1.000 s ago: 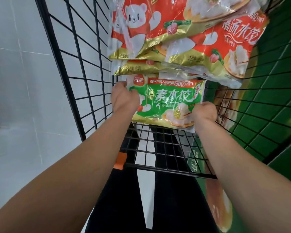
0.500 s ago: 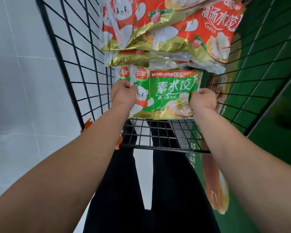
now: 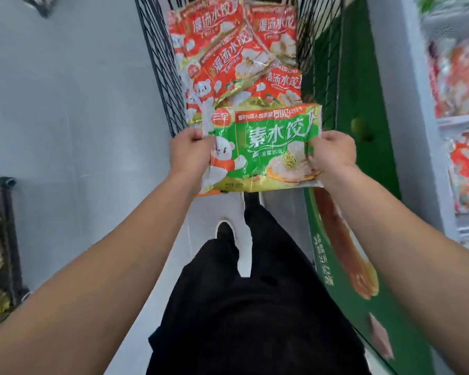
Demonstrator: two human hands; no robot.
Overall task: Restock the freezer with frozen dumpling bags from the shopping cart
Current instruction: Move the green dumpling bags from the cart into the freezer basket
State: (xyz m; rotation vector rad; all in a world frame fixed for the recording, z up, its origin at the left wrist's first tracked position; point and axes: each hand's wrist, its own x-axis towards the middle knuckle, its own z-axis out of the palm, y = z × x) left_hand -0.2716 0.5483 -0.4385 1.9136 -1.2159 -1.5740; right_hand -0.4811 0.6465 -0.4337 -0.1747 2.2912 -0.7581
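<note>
The green dumpling bag [image 3: 266, 147] has been lifted out of the shopping cart [image 3: 157, 63] and is now held above its near edge, gripped at its sides by the left hand [image 3: 190, 152] and right hand [image 3: 333, 152]. Red bags [image 3: 236, 55] remain inside; transfer to the freezer [image 3: 455, 104] on the right is likely next.

Green bag [image 3: 266, 147]: "素水饺", "韭菜鸡蛋". Red bags [image 3: 228, 60] in cart: "灌汤水饺".

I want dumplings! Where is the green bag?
In the head view's middle, the green bag is held between the left hand and right hand, just before the red bags.
</note>
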